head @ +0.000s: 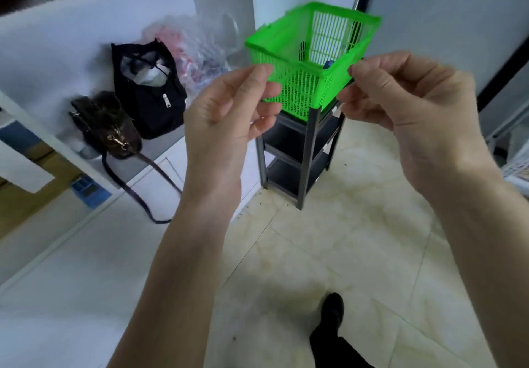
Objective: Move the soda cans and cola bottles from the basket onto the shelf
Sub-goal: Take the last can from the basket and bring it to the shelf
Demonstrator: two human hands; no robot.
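Green plastic basket, upper centre of frame, perched atop a dark three-tier shelf. Nearest, left hand and right hand pinching the near rim at either side, likely to steady or lift it. Inside, only a dark, blue-tinged object visible; cans or bottles not identifiable. Far left, black bag and brown handbag.

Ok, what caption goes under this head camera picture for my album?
Left hand and right hand pinch a green basket's rim atop a black shelf.
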